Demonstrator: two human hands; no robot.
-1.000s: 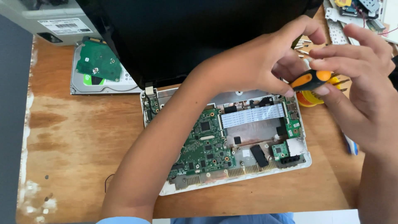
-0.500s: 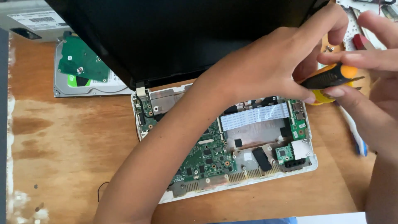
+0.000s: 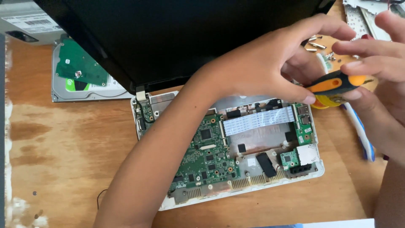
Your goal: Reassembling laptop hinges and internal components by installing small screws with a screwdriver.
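Note:
An opened small white laptop (image 3: 312,171) lies on the wooden table, its green circuit board (image 3: 206,156) and white ribbon cable (image 3: 257,120) exposed. Its black screen lid (image 3: 177,38) stands open at the back. My left hand (image 3: 270,63) reaches across the laptop to its right rear corner, fingertips touching the orange and black screwdriver handle (image 3: 337,83). My right hand (image 3: 379,71) grips that screwdriver from the right. The screwdriver's tip is hidden behind my fingers.
A bare hard drive (image 3: 84,80) with a green board lies at the back left. Loose screws (image 3: 316,44) and a metal part (image 3: 363,14) lie at the back right. A blue and white tool (image 3: 358,131) rests by the laptop's right side.
The view has shifted, so the laptop sits further right and lower. Both hands stay together on the screwdriver at the laptop's right rear corner.

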